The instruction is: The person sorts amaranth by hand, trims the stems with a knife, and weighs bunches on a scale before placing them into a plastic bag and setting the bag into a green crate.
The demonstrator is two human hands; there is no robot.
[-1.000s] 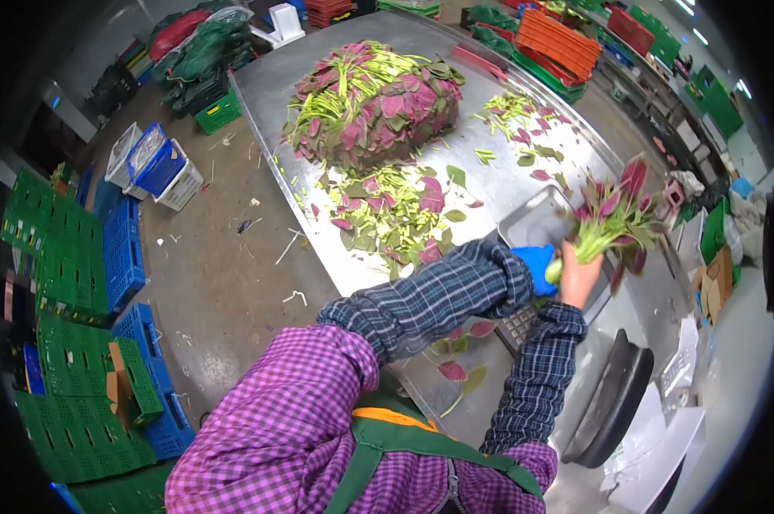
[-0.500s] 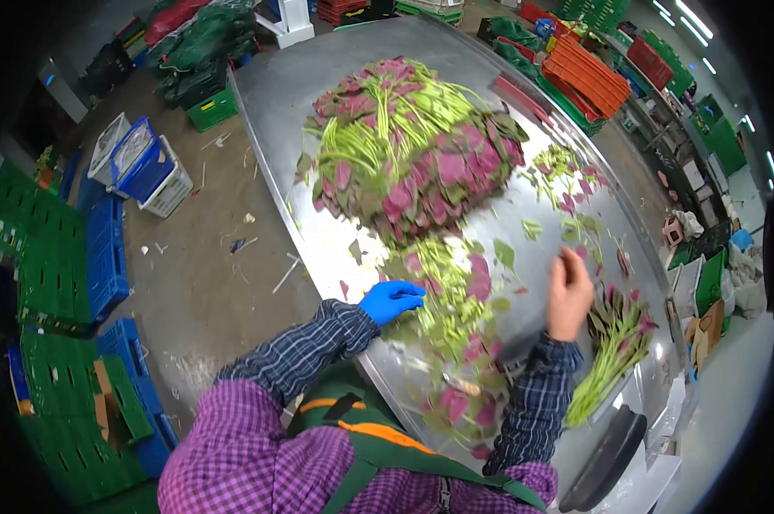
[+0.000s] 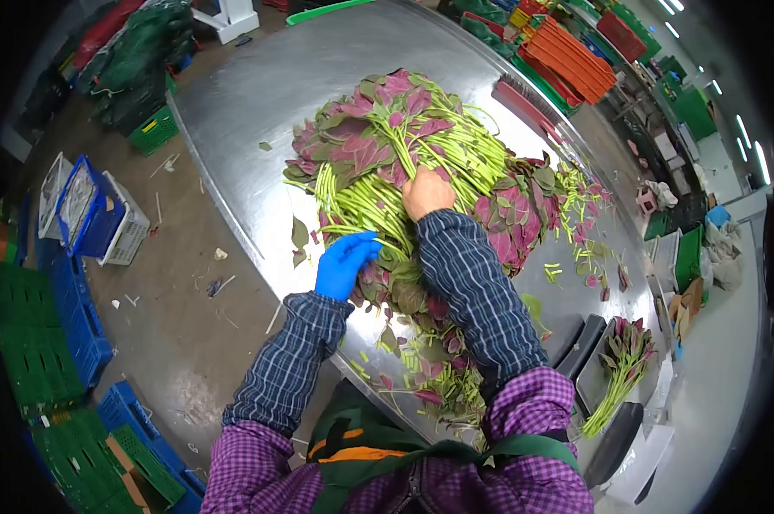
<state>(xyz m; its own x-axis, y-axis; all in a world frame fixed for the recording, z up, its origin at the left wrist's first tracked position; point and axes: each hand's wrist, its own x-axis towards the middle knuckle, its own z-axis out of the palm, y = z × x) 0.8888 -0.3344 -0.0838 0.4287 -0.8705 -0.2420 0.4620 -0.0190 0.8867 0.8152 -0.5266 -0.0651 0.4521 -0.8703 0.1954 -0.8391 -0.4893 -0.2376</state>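
A big pile of red-and-green leafy stalks [image 3: 404, 146] lies on the steel table [image 3: 250, 111]. My right hand [image 3: 427, 192], bare, reaches into the middle of the pile with its fingers curled among the green stems. In a blue glove, my left hand [image 3: 344, 261] rests at the pile's near left edge, fingers together on the stems. A trimmed bunch of the same stalks [image 3: 620, 364] lies in a grey tray [image 3: 588, 377] at the right, away from both hands.
Cut stem bits and loose leaves [image 3: 430, 377] litter the table near my body. Orange crates [image 3: 567, 56] stand beyond the table. Green crates [image 3: 27, 360] and blue crates [image 3: 87, 214] sit on the floor at left. A black object [image 3: 617, 441] lies by the tray.
My right hand let go of the bunch, which now lies in the tray, and moved left into the pile. The left hand slid forward to the pile's edge.
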